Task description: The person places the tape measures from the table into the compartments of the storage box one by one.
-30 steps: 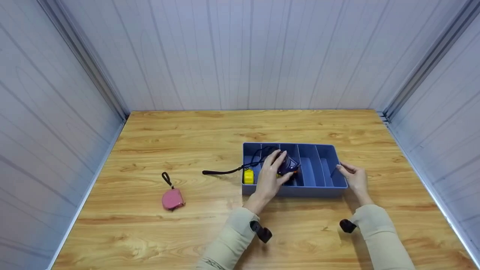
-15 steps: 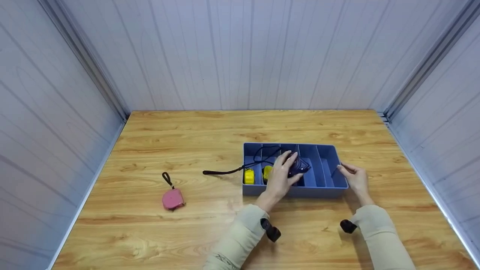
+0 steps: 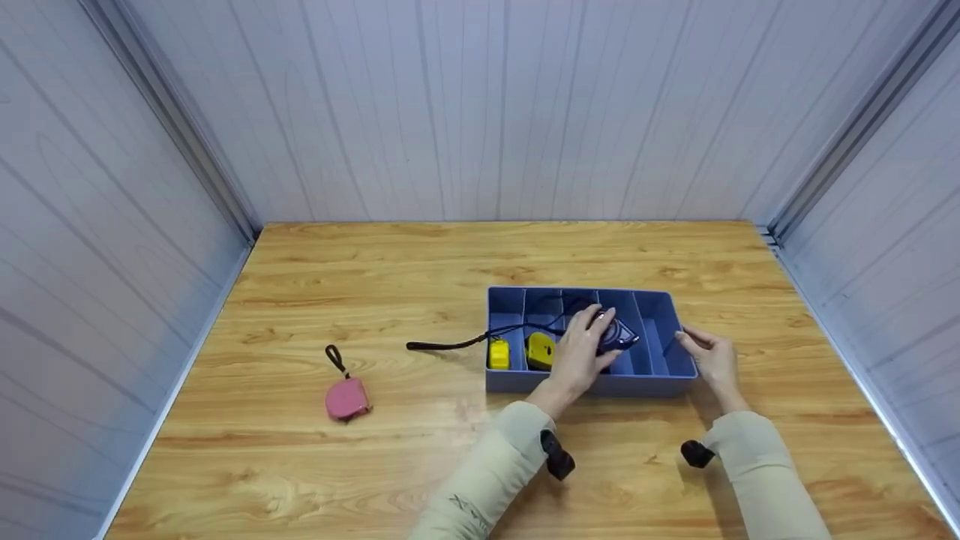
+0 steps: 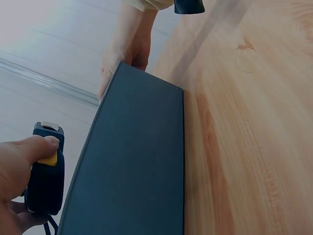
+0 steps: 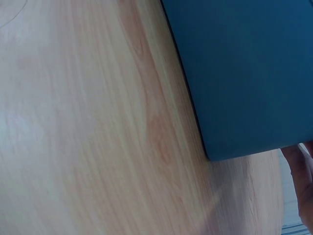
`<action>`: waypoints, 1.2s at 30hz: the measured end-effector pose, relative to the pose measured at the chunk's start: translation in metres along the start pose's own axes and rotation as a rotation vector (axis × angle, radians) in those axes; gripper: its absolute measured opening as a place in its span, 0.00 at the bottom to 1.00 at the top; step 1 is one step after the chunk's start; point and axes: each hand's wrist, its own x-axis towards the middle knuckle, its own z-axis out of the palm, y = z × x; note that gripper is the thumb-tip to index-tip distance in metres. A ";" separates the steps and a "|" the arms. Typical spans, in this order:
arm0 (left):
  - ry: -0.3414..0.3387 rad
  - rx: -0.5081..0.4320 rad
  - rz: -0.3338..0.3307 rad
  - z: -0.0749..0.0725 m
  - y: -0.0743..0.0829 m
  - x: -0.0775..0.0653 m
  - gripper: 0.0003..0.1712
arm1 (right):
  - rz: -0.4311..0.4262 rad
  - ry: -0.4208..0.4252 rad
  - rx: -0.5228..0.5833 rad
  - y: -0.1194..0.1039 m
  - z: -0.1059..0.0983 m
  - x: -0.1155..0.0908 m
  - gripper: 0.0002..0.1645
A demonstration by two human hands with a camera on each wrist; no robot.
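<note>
My left hand [image 3: 579,356] holds a dark navy tape measure [image 3: 619,336] above the middle of the blue divided tray [image 3: 592,385]. In the left wrist view, the thumb lies at the yellow button on the dark tape measure [image 4: 46,183]. A black wrist strap [image 3: 446,346] runs from near this hand across the tray's left end onto the table. In the leftmost compartment sits a small yellow tape measure [image 3: 499,355]. Beside it, in the second compartment, is a yellow and black tape measure [image 3: 539,349]. My right hand [image 3: 714,365] grips the tray's right end wall by the rim.
A pink tape measure [image 3: 346,398] with a short black loop lies on the wooden table [image 3: 247,450], left of the tray. Pale panel walls [image 3: 465,112] enclose the table at the back and both sides.
My left hand has moved right with the dark tape measure, from over the tray's left-middle part. The yellow and black tape measure now shows more fully. My right hand stays at the tray's end.
</note>
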 end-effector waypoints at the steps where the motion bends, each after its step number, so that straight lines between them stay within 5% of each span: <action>1: -0.007 0.009 -0.003 0.000 0.001 0.001 0.34 | 0.001 -0.004 0.002 0.000 0.000 0.000 0.26; 13: -0.162 0.157 -0.040 0.004 0.012 0.018 0.33 | -0.011 -0.008 0.029 0.003 0.001 0.002 0.27; 22: -0.226 0.302 -0.013 0.007 0.013 0.026 0.34 | -0.071 0.074 0.048 0.064 0.012 0.035 0.29; 25: -0.240 0.323 0.000 0.008 0.013 0.029 0.34 | -0.057 0.062 0.058 0.059 0.011 0.032 0.30; 31: -0.281 0.320 0.011 0.010 0.014 0.035 0.33 | -0.039 0.004 0.061 0.013 0.001 0.006 0.30; 36: -0.323 0.316 0.014 0.009 0.014 0.041 0.33 | -0.040 0.013 0.049 0.037 0.005 0.019 0.29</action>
